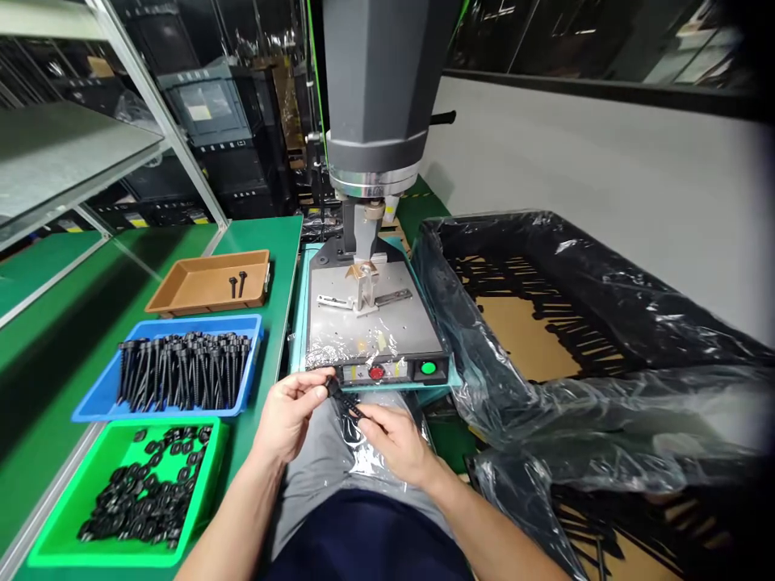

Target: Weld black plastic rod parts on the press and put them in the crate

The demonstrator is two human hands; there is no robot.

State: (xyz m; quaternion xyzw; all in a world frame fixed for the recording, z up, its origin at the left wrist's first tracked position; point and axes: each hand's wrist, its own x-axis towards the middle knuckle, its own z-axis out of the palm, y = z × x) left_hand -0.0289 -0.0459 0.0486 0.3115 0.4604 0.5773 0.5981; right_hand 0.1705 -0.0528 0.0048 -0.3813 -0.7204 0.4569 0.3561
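Head view: left hand point(291, 410) pinches the slanting black part point(347, 401) at its ten-o'clock end, right hand point(396, 444) grips toward four o'clock.

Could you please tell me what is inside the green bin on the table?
The green bin holds many small black parts, some heaped and others scattered. Whatever lies beneath the heap is covered and cannot be seen.
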